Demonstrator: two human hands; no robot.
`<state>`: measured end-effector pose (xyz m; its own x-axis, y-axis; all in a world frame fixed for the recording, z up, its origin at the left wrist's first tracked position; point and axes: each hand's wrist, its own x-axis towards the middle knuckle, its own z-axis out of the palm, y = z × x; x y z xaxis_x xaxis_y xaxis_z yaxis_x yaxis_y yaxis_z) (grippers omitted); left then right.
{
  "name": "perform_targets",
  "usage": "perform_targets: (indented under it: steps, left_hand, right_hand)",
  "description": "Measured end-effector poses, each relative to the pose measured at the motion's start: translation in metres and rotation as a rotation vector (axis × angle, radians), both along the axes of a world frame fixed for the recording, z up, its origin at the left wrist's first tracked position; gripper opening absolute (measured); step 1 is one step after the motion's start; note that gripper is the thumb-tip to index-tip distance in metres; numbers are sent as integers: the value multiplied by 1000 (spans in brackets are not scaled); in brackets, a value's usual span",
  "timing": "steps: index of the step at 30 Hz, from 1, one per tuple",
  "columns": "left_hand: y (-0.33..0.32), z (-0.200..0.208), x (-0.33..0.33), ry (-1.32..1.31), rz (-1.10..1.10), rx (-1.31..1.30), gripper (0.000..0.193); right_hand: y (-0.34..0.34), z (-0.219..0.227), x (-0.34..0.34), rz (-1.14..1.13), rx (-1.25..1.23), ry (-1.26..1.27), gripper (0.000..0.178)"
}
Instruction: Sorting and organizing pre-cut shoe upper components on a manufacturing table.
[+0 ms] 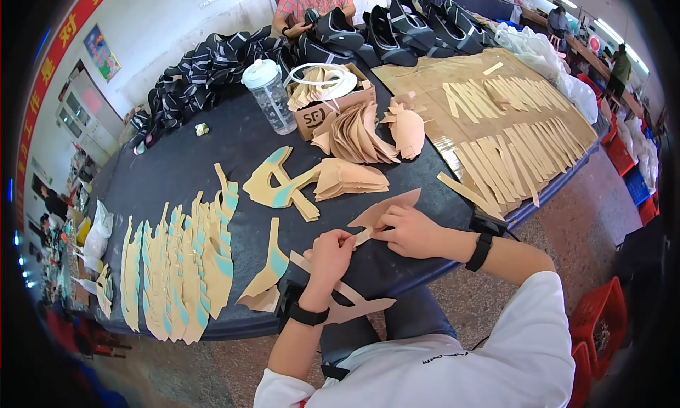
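A tan, cut-out sheet piece (pixel 386 207), like a shoe-upper part, lies over the table's near edge, its forked end hanging toward my lap. My left hand (pixel 331 256) pinches it near the middle, fingers closed. Close on the right, my right hand (pixel 411 231) also has its fingertips closed on the piece; they hide the pinched spot. A pale strip shows between the two hands. Left of my left hand lies another tan piece with a teal patch (pixel 275 263). Beyond the hands rest a teal-marked piece (pixel 265 178) and a stack of folded tan pieces (pixel 348 179).
Several teal-edged pieces (pixel 185 273) overlap on the left. A lidded clear bottle (pixel 273 103) stands by a cardboard box (pixel 309 122) and stacked tan parts (pixel 361 133). Narrow strips (pixel 506 156) cover a brown board (pixel 432 117) at right. Black shoe uppers (pixel 212 68) and a person (pixel 315 4) are beyond.
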<state>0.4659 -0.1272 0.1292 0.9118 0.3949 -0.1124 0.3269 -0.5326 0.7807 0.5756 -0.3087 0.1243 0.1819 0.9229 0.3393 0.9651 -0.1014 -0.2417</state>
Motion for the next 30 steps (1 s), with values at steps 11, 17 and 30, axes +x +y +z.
perform_targets:
  steps: [11, 17, 30]
  left_hand:
    - [4, -6, 10, 108, -34, 153, 19]
    - [5, -11, 8, 84, -17, 233, 17]
    - [-16, 4, -25, -150, -36, 519, 32]
  right_hand:
    - [7, -4, 1, 53, 44, -41, 27]
    - [20, 1, -23, -33, 56, -251, 30]
    - [0, 19, 9, 123, -174, 14, 32]
